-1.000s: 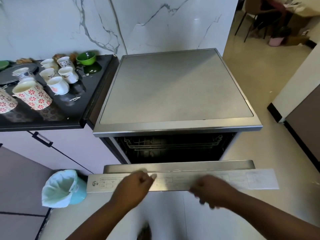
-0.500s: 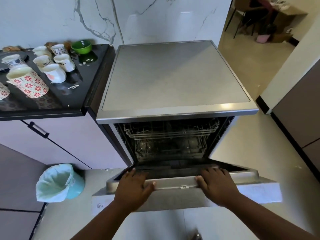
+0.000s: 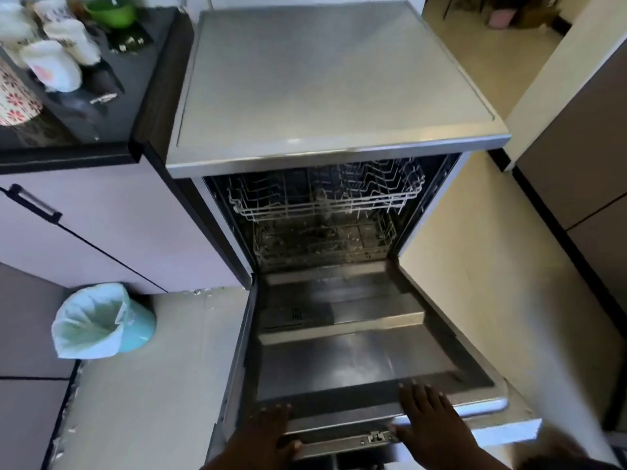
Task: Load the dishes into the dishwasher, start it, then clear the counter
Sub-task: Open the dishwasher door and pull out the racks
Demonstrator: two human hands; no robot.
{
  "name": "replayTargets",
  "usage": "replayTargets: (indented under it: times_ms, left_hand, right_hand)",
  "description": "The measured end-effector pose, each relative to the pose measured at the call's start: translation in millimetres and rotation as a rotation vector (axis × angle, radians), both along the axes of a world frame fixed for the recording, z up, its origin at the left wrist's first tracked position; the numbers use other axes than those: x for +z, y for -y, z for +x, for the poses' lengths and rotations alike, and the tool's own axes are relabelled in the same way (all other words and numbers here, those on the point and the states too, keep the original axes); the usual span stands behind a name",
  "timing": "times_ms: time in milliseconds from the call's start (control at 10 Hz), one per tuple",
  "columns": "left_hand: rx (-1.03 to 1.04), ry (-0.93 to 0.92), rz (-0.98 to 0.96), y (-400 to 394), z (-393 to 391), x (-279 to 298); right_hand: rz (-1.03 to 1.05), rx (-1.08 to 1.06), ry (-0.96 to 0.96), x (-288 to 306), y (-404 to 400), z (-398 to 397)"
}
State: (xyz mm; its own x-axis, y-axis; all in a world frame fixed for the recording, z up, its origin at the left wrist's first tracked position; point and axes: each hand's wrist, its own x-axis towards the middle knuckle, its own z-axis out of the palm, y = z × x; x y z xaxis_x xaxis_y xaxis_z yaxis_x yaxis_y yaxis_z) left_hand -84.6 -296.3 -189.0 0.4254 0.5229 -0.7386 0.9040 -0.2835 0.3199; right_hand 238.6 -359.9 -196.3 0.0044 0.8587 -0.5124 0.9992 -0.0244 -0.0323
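The dishwasher [image 3: 332,79] stands open, its door [image 3: 356,364] lowered almost flat toward me. Inside, the upper rack [image 3: 322,201] and the lower rack [image 3: 322,242] look bare. My left hand [image 3: 268,432] holds the door's near edge, fingers on top and thumb tucked under the rim. My right hand [image 3: 427,418] lies flat on the inner face of the door by the latch, fingers straight. On the black counter [image 3: 135,79] at upper left stand several white cups [image 3: 51,66], a floral mug [image 3: 13,103] and a green bowl [image 3: 108,11].
A teal bin [image 3: 101,320] with a white liner sits on the floor left of the door. Cabinet fronts with a black handle [image 3: 34,205] run below the counter. A wall and dark cabinet [image 3: 576,164] close in on the right.
The dishwasher door has swung down from barely cracked to nearly flat, with both hands following its top edge. My view has tipped downward, and the racks have come into sight.
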Motion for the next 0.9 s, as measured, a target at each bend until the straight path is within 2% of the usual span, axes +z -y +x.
replayTargets:
  times_ms: [100,300,400,500,600,700,800,900]
  left_hand:
    - [-0.004,-0.078,-0.072,13.3,1.9,-22.2]
    - [0.034,-0.155,-0.155,45.4,16.7,-90.9]
    - [0.041,-0.221,-0.094,70.7,20.5,-140.8]
    - [0.076,-0.254,-0.133,93.9,26.1,-181.3]
    - [0.220,-0.213,-0.157,102.6,29.3,-211.2]
    - [0.152,-0.246,-0.177,106.8,26.1,-240.7]
    - [-0.028,-0.321,-0.183,107.7,20.9,-269.4]
    - [-0.070,-0.360,-0.178,106.4,20.8,-295.3]
  right_hand:
    - [-0.048,0.042,-0.034,-28.7,7.1,5.3]
    - [-0.145,0.222,-0.047,-147.7,29.6,17.6]
    - [-0.196,0.192,-0.079,-171.7,37.6,10.7]
    - [-0.226,0.203,-0.102,-211.4,63.1,6.5]
    - [-0.249,0.150,-0.088,-242.8,77.9,4.3]
    - [-0.362,0.113,-0.118,-264.0,77.7,2.4]
    - [-0.435,0.106,-0.125,-291.3,80.3,2.9]
    - [-0.441,0.104,-0.113,-313.8,80.4,3.4]
